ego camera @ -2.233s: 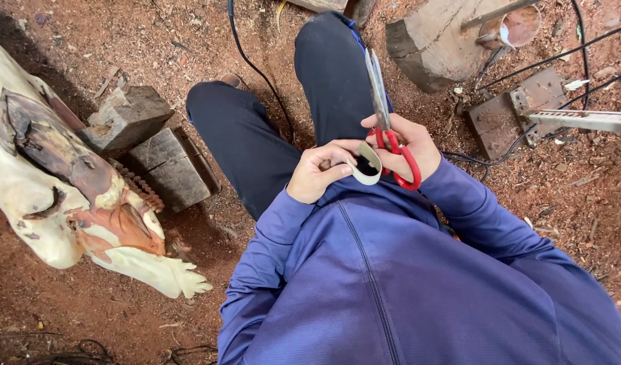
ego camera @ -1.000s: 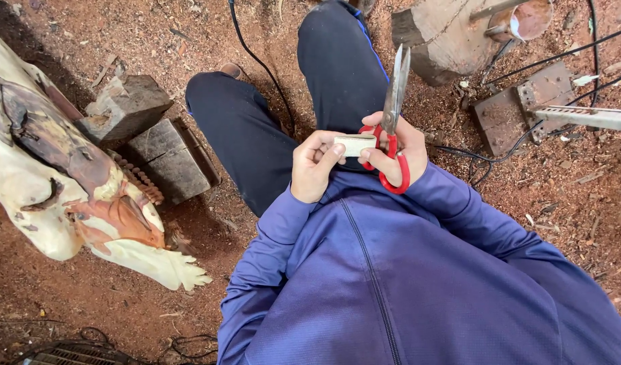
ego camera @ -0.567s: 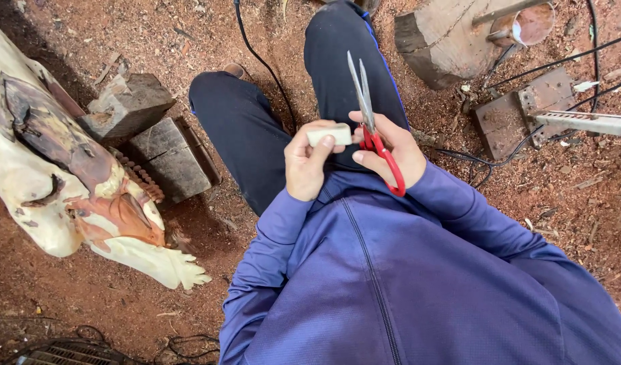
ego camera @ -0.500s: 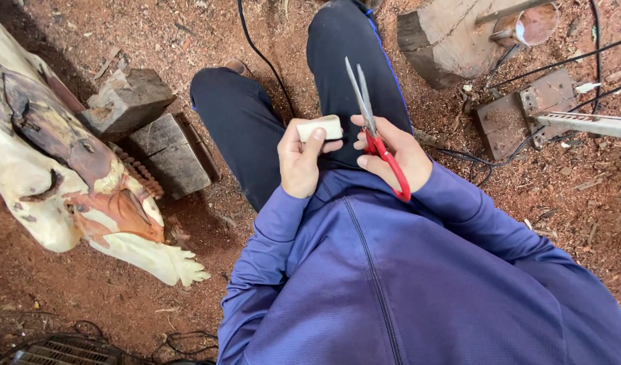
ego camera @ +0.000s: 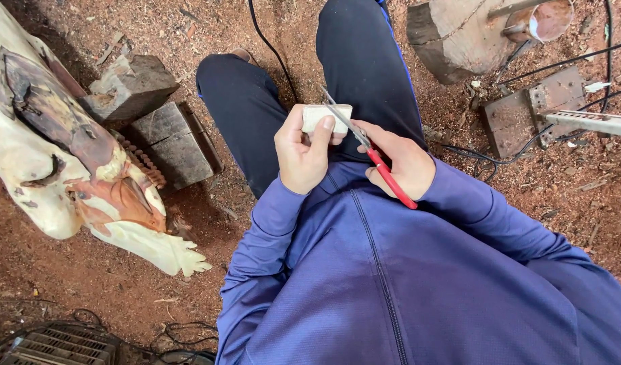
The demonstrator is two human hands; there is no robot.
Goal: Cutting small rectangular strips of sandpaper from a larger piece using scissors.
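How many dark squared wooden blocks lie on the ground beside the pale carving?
2. One block sits at upper left against the carving; the second block lies just below and right of it, near the person's left knee. Others may be hidden behind the carving.

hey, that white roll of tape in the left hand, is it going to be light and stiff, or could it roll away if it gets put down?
The white tape roll is probably light: the left hand pinches it easily by thumb and fingers. It seems stiff, keeping its shape in that grip. Set on edge it could roll; laid flat on the sawdust-covered ground, likely not.
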